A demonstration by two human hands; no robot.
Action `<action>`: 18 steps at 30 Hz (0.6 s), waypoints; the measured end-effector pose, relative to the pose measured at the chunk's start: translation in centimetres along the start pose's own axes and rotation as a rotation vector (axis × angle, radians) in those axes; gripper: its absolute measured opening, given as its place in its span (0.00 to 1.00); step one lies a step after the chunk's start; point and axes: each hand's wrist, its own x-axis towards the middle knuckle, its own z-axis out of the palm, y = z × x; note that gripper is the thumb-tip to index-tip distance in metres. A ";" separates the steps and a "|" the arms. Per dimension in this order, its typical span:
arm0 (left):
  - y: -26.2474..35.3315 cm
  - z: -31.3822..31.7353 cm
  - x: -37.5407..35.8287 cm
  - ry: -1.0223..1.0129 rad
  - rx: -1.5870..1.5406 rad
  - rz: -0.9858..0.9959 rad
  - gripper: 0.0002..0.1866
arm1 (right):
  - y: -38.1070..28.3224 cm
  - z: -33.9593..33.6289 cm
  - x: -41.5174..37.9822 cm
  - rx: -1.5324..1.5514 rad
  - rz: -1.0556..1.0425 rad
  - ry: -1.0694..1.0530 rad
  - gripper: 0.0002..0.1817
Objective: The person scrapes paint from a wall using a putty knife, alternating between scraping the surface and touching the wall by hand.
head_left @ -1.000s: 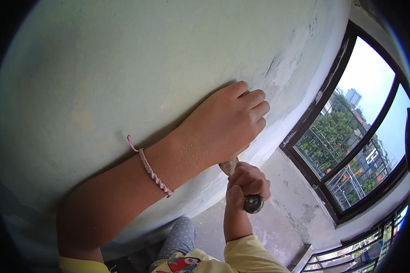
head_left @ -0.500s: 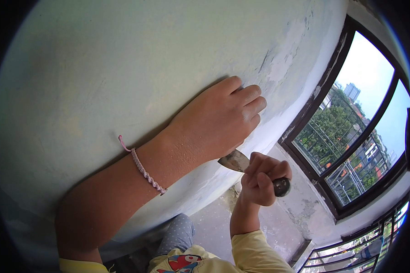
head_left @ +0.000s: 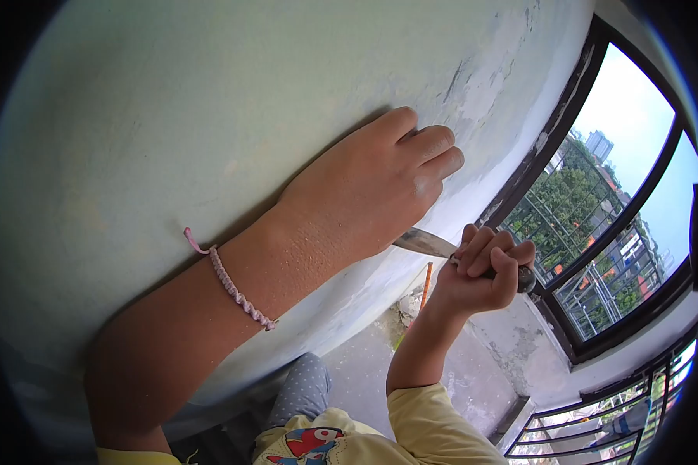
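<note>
My left hand (head_left: pixel 372 178) lies against the pale, greenish-white wall (head_left: pixel 171 101), knuckles toward me. Its fingers are curled in, and whatever they hold, if anything, is hidden beneath them. Pale dust specks the wrist, where a braided pink bracelet (head_left: pixel 236 294) sits. My right hand (head_left: pixel 488 267) is closed around the dark handle of a putty knife (head_left: pixel 426 242). The metal blade points left toward the wall, its tip hidden behind my left hand.
A dark-framed window (head_left: pixel 636 209) stands at the right, with metal railings (head_left: pixel 589 426) below it. Scuffed, patchy plaster marks the wall near the window. An orange stick (head_left: pixel 426 283) shows behind my right forearm, above the grey floor (head_left: pixel 361 380).
My right hand has moved up and to the right with the putty knife. My left hand has slid slightly up along the wall. The orange stick has come into view.
</note>
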 end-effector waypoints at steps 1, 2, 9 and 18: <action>-0.1 0.0 0.1 0.004 0.000 0.005 0.05 | 0.8 0.7 0.3 0.003 0.025 0.061 0.12; -0.1 0.0 0.1 -0.009 -0.022 0.002 0.05 | 1.1 0.5 0.6 0.003 0.035 0.037 0.12; 0.0 -0.1 0.0 -0.013 -0.034 -0.001 0.04 | -1.1 -0.3 2.8 -0.047 0.051 0.047 0.16; 0.3 0.5 0.5 -0.006 -0.037 -0.003 0.05 | 0.9 -0.6 1.6 -0.125 0.022 -0.027 0.18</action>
